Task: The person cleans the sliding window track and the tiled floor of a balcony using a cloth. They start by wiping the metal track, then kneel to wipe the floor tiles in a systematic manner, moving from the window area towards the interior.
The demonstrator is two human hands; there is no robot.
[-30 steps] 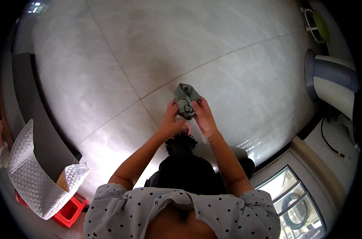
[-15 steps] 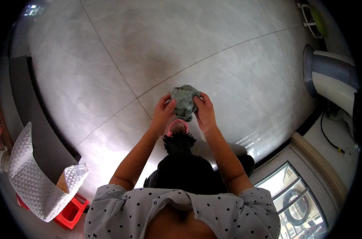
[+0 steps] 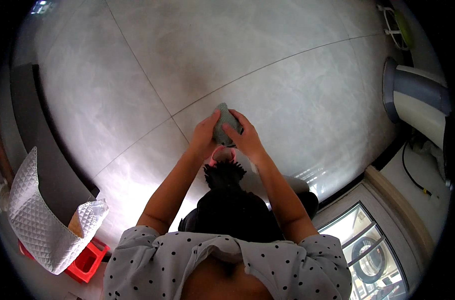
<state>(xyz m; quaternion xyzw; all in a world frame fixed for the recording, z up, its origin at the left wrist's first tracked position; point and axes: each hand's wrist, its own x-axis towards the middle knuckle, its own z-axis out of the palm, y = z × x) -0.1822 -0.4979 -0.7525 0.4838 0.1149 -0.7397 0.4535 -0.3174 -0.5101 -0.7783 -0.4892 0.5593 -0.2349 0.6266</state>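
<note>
**Both hands on a grey cloth**

We see the grey cloth [image 3: 225, 125] bunched between our left hand [image 3: 205, 136] and right hand [image 3: 246, 138], both gripping it. Its long axis runs away from us, pointing up-left over the pale tiled floor [image 3: 137, 75].

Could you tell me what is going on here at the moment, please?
A person standing on a grey tiled floor holds a small grey-green cloth up in front of them, gripped between the left hand and the right hand. Below the hands hangs a dark bundle of fabric. A white quilted cover sits at the left, a washing machine door at lower right.
</note>
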